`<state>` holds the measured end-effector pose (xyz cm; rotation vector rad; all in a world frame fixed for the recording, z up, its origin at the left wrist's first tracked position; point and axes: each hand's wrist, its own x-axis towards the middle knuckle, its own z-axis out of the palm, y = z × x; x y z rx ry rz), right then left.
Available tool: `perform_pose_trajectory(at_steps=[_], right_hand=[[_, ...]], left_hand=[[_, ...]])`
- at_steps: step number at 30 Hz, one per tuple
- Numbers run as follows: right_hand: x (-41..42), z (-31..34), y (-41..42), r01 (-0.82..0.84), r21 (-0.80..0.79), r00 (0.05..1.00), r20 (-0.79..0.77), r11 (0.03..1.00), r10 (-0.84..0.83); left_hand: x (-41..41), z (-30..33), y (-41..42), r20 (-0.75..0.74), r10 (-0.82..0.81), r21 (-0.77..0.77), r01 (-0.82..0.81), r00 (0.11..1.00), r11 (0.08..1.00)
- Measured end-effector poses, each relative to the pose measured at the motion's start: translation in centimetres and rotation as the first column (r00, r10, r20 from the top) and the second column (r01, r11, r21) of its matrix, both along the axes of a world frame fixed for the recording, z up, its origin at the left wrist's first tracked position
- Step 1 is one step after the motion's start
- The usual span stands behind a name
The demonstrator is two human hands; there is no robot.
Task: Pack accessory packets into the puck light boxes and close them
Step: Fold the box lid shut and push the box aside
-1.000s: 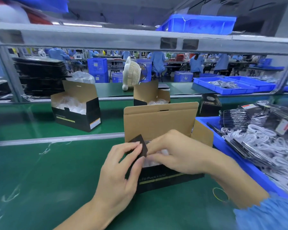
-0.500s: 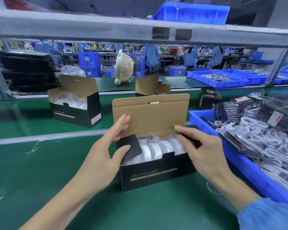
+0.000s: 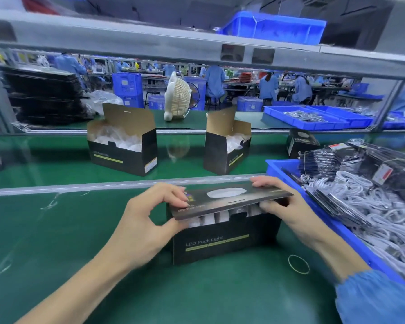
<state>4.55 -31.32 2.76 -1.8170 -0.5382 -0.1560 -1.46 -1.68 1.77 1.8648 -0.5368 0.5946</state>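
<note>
A black "LED Puck Light" box [image 3: 222,246] stands on the green mat in front of me. Its lid [image 3: 229,198] is folded down nearly flat, with a gap at the front where white wrapped lights show. My left hand [image 3: 147,220] grips the lid's left end, fingers on top and thumb under. My right hand [image 3: 281,202] holds the lid's right end the same way. Accessory packets [image 3: 351,195] with white cables lie piled in a blue bin [image 3: 274,166] on the right.
Two more open puck light boxes [image 3: 124,148] [image 3: 227,148] stand on the green belt behind. A small black box [image 3: 301,142] sits by the bin. A rubber band [image 3: 298,264] lies on the mat. A metal rail [image 3: 80,185] crosses between mat and belt.
The lid stood upright with both hands at the side flaps. Now both hands have folded it down over the box.
</note>
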Motion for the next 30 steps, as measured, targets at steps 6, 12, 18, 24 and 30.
perform_pose_trajectory(at_steps=[6,12,18,24,30], right_hand=[[-0.2,-0.1,-0.2,-0.036,0.028,0.999,-0.017,0.999,0.037],[-1.0,0.8,0.5,0.024,-0.054,1.000,0.015,0.998,-0.023],[-2.5,1.8,0.2,-0.016,-0.226,0.983,0.174,0.974,0.057],[-4.3,0.6,1.3,0.171,-0.347,0.824,0.564,0.922,0.060],[-3.9,0.7,1.2,0.196,-0.371,0.824,0.564,0.908,0.052]], left_hand=[[-0.5,0.2,-1.1,-0.055,0.020,-0.032,-0.022,0.998,0.999],[-0.8,0.7,-0.6,-0.044,0.052,0.033,-0.050,0.998,0.998],[-1.5,0.4,-1.0,0.191,0.041,0.222,-0.084,0.981,0.971],[-1.5,-0.4,-1.1,0.376,0.024,0.327,-0.157,0.926,0.932],[-1.5,-0.6,-1.1,0.362,0.057,0.367,-0.198,0.930,0.909]])
